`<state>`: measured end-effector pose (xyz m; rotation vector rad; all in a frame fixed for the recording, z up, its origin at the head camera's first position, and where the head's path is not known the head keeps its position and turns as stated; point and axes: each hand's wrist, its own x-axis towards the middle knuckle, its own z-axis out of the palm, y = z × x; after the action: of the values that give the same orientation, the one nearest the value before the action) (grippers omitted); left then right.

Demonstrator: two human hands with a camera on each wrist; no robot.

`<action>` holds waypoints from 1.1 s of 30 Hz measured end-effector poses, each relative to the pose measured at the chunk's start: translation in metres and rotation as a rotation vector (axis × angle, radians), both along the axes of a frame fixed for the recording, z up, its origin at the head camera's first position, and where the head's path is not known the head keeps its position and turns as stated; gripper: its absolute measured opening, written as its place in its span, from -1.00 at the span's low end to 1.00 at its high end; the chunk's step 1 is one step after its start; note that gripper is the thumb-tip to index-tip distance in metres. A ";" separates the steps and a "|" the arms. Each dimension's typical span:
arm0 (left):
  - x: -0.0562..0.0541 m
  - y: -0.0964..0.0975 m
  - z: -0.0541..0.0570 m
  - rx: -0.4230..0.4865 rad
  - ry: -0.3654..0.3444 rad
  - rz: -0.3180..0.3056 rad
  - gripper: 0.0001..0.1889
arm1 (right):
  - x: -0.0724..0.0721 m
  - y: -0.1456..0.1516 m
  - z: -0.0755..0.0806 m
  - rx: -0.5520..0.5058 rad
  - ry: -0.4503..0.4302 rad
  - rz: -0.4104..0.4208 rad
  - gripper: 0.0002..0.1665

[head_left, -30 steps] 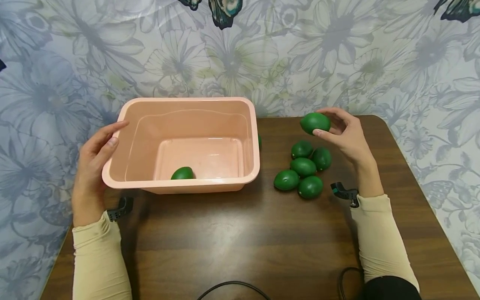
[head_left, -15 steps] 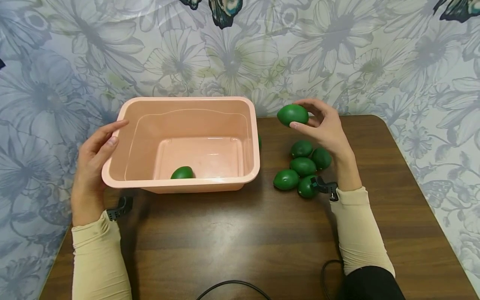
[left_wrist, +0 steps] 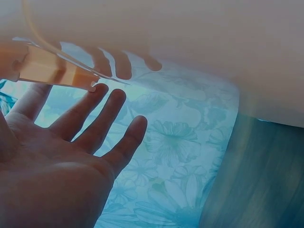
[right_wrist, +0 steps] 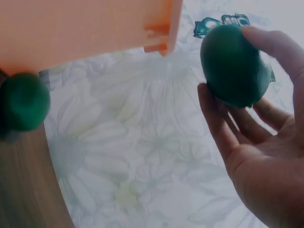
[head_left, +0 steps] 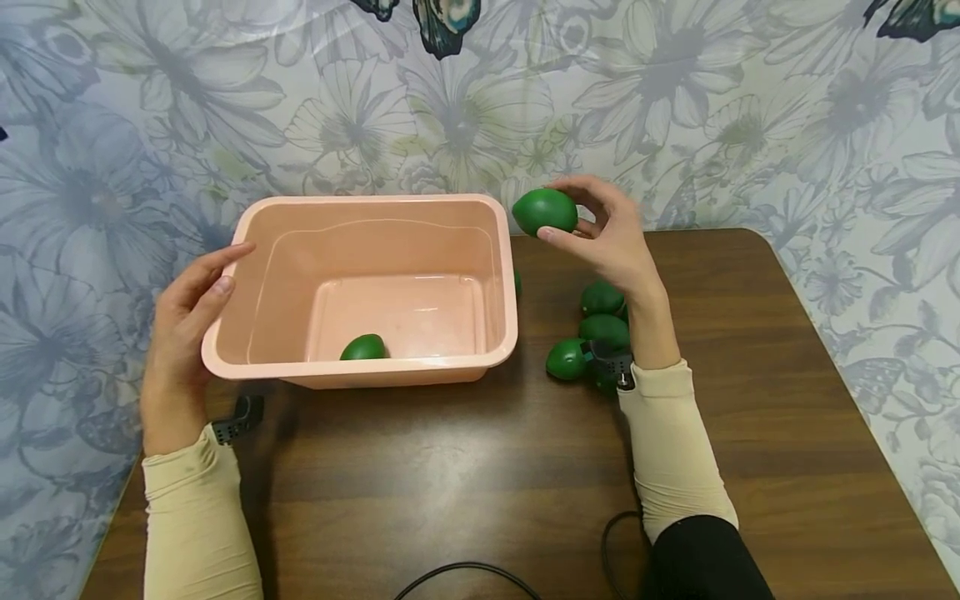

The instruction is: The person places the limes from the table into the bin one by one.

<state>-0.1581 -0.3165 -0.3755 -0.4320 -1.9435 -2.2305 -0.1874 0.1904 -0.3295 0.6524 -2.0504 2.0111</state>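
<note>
In the head view, my left hand [head_left: 183, 325] holds the left rim of a peach plastic basin [head_left: 382, 371], with index finger and thumb at the edge. The basin leans with its mouth toward me, and one green lime [head_left: 363, 347] lies inside. The left wrist view shows the hand's other fingers [left_wrist: 109, 114] fairly straight against the outer wall. My right hand [head_left: 611, 237] pinches another lime [head_left: 546, 212] between thumb and fingers, raised just off the basin's upper right corner. Below that hand, several limes [head_left: 603, 331] lie clustered on the table, partly hidden by the wrist strap.
A further lime [right_wrist: 24, 101] sits by the basin's right wall, mostly hidden in the head view. The brown wooden table [head_left: 450, 475] ends at a flower-patterned wall covering [head_left: 465, 108]. A black cable [head_left: 468, 566] loops along the near edge.
My right hand has carried its lime left and slightly upward, from over the cluster's far side to the basin's corner. The left hand and basin have stayed almost still.
</note>
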 end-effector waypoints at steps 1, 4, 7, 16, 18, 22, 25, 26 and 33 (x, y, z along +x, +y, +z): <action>0.000 -0.001 -0.001 0.007 0.005 -0.016 -0.54 | -0.001 -0.003 0.000 0.005 0.004 0.008 -0.41; -0.001 -0.002 -0.002 0.002 0.006 -0.029 -0.54 | -0.004 -0.010 0.002 0.013 0.012 0.026 -0.41; -0.003 -0.003 -0.002 -0.020 0.006 -0.020 -0.53 | -0.005 -0.016 0.004 0.014 0.026 0.027 -0.41; -0.003 -0.003 0.002 -0.042 0.008 0.011 -0.54 | -0.010 -0.029 0.007 0.090 0.061 -0.007 -0.39; -0.003 -0.003 0.002 -0.041 0.006 0.015 -0.54 | -0.011 -0.032 0.007 0.090 0.068 -0.016 -0.39; -0.003 -0.003 0.002 -0.026 0.011 -0.006 -0.53 | -0.013 -0.039 0.007 0.091 0.087 -0.036 -0.40; -0.003 -0.004 0.001 -0.014 0.014 -0.027 -0.53 | -0.015 -0.047 0.008 0.092 0.104 -0.048 -0.41; -0.002 -0.004 0.000 -0.008 0.013 -0.034 -0.53 | -0.016 -0.051 0.008 0.091 0.109 -0.048 -0.40; 0.000 -0.004 -0.001 -0.015 0.007 -0.025 -0.53 | -0.018 -0.072 0.008 0.127 0.166 -0.022 -0.40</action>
<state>-0.1585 -0.3204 -0.3767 -0.4675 -1.9631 -2.2278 -0.2057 0.1179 -0.3215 0.7874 -2.0886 1.7618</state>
